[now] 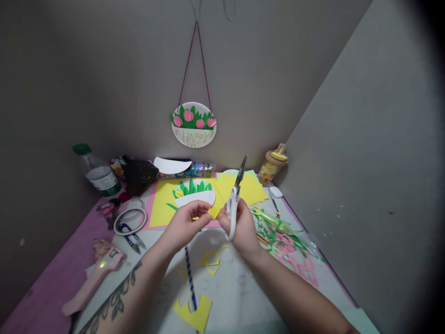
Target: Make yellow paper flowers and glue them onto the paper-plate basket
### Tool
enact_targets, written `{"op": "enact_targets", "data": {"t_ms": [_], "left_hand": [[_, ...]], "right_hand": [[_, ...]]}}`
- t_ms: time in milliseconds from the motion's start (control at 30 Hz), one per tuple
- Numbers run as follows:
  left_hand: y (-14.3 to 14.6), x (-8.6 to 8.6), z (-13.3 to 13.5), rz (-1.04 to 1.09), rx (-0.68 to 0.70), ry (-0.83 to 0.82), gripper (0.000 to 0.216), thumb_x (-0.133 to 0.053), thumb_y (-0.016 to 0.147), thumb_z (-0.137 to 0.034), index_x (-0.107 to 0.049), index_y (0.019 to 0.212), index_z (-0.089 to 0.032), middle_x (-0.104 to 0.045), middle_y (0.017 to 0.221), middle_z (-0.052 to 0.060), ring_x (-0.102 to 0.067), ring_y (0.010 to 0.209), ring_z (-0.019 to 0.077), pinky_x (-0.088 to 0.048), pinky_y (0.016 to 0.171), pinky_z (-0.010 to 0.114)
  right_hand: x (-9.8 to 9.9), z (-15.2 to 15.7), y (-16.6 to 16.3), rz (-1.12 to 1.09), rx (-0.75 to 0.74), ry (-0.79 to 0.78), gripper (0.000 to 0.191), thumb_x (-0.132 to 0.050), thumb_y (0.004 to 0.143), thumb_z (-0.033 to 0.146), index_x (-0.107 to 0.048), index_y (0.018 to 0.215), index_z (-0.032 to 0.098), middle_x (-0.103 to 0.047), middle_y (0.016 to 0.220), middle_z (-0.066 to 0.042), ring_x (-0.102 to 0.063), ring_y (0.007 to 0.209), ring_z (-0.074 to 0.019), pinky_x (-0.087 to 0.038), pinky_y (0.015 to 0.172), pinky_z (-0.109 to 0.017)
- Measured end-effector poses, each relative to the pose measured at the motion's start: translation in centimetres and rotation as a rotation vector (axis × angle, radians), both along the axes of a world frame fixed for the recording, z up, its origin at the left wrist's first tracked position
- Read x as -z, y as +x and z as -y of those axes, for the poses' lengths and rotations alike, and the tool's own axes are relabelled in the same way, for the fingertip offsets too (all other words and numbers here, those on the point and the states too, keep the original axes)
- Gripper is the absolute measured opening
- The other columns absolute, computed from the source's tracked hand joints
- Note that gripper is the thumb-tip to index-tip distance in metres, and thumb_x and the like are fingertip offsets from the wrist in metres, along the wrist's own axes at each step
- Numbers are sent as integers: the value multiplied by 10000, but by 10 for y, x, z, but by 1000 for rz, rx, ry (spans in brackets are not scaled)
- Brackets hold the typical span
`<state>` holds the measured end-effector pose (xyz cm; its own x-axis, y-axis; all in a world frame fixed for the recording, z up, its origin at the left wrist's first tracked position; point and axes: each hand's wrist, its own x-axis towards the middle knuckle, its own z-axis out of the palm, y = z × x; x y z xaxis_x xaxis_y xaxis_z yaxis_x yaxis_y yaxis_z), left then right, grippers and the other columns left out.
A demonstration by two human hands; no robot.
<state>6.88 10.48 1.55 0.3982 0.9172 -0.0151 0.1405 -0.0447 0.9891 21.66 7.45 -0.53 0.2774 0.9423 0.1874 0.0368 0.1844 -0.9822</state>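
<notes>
Between finger and thumb, my left hand (191, 220) pinches a small yellow paper cutout (214, 212). My right hand (242, 229) has a pair of white-handled scissors (231, 210) looped over its fingers, blades pointing up and away. The thumb and fingertips of that hand sit at the cutout's right edge; whether they grip it too is hard to tell. Just beyond the hands lies a half-plate paper basket (194, 199) with green paper leaves and one yellow flower (178, 194). Below the hands are yellow scraps (210, 263) and a larger cut yellow sheet (196, 314).
A finished plate with pink flowers (193, 124) hangs on the wall. Yellow sheets (243, 189) lie at the back. Left are a glue gun (93, 283), snips (134, 240), white rings (130, 221) and a bottle (99, 174). Green and pink scraps (288, 246) spread at right. A patterned pencil (190, 278) lies in front.
</notes>
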Motion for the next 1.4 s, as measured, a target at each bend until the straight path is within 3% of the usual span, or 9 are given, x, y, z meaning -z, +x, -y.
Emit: {"op": "enact_targets", "data": {"t_ms": [367, 567, 767, 933, 1067, 1167, 1300, 1400], "left_hand": [[-2, 3, -2, 56, 18, -82, 326, -640, 707, -324, -599, 981, -153, -638, 871, 60, -582, 730, 146, -454, 549, 232], [2, 4, -1, 47, -76, -26, 226, -622, 691, -256, -596, 892, -156, -608, 714, 6, -562, 627, 118, -442, 545, 223], [3, 1, 1, -31, -156, 113, 150, -603, 667, -220, -599, 805, -161, -626, 739, 17, -587, 676, 134, -449, 597, 235], [4, 3, 1, -16, -149, 102, 138, -613, 677, -224, -592, 795, -157, -625, 765, 24, -589, 695, 133, -453, 621, 240], [-8, 4, -10, 91, -194, 46, 223, -660, 673, -279, -586, 843, -154, -622, 715, 10, -587, 658, 124, -442, 596, 227], [-33, -1, -26, 187, -411, 46, 321, -714, 616, -325, -568, 848, -157, -614, 657, -11, -588, 615, 120, -395, 512, 194], [-78, -12, -42, 369, -850, 178, 379, -739, 564, -320, -572, 862, -157, -612, 677, -22, -594, 607, 102, -381, 500, 173], [-99, -18, -44, 435, -940, 246, 384, -743, 565, -299, -589, 884, -151, -612, 680, -19, -591, 602, 96, -383, 505, 169]], "right_hand": [[7, -8, 0, -180, -30, -48, 274, -681, 599, 272, -457, 735, 193, -496, 644, 48, -463, 556, -101, -396, 539, -234], [8, -5, -2, -167, -64, -49, 283, -687, 619, 291, -457, 756, 197, -496, 655, 44, -472, 570, -108, -406, 552, -239], [9, -2, -2, -113, -67, -35, 287, -679, 625, 269, -455, 793, 207, -558, 730, 26, -519, 631, -125, -428, 590, -251], [4, -2, -4, -82, -42, -65, 259, -659, 619, 216, -441, 759, 205, -539, 680, 42, -503, 600, -120, -409, 570, -248], [4, -3, -1, -57, -102, -53, 268, -651, 660, 281, -422, 782, 211, -548, 715, 31, -504, 625, -126, -405, 590, -256], [9, -3, 3, 145, -199, -162, 309, -649, 668, 344, -396, 794, 220, -533, 704, 31, -485, 604, -133, -368, 552, -247], [18, 3, 0, 766, -360, -302, 298, -669, 643, 308, -445, 809, 204, -550, 744, -7, -495, 663, -161, -316, 569, -245], [19, 15, -8, 1059, -626, -264, 234, -605, 668, 210, -495, 873, 179, -574, 868, -68, -515, 780, -194, -341, 641, -261]]}}
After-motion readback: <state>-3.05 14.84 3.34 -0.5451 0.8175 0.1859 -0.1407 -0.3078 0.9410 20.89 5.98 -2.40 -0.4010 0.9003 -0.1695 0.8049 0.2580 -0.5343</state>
